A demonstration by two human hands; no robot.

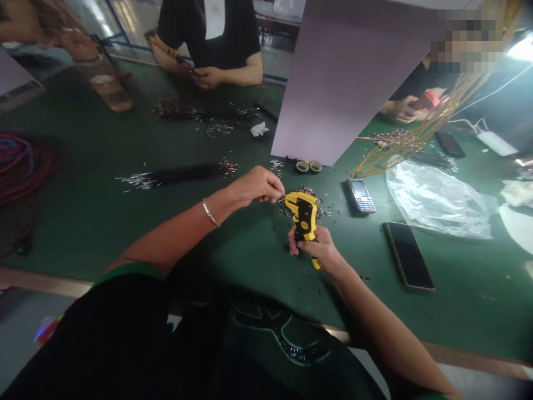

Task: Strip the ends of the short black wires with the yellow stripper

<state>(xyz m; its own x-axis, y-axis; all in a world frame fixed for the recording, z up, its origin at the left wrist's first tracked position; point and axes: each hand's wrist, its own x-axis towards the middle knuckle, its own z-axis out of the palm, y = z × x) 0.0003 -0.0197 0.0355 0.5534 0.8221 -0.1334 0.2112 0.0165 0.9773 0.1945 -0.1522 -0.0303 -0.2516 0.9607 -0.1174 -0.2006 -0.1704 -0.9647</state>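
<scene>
Yellow-and-black hand tool (307, 214): looks like a wire stripper; it is raised in front of the person, its nose turned toward the left hand and its handles down in the right hand.
Step in hand: by my reading, a fine wire end is being presented to the tool's nose, though any wire there is too small to make out.
Next move: it would call for a steady left pinch in line with the nose, then an even squeeze of the handles; fingertips this near the nose need care.
Left hand (260, 185): thumb and finger pressed together right at the tool's nose; I cannot tell whether something thin is between them.
Right hand (323, 249): closed around the handles from below; how far they are squeezed, I cannot tell.
Tool and hands: the nose sits just beside the left fingertips, the grip inside the right palm, so the tool bridges the 2 hands.
Scrap pile (287, 209): small dark and shiny bits on the green table (233, 250), behind and around the tool.
Black wire bundle (183, 175): lies beyond the left forearm, silvery tips at 1 end, coppery tips at the other, nearer the left hand.
Tape rolls (308, 167): 2, side by side, beyond the tool.
Phones: 1 keypad phone (361, 196) and 1 dark smartphone (409, 255), both to the tool's right.
</scene>
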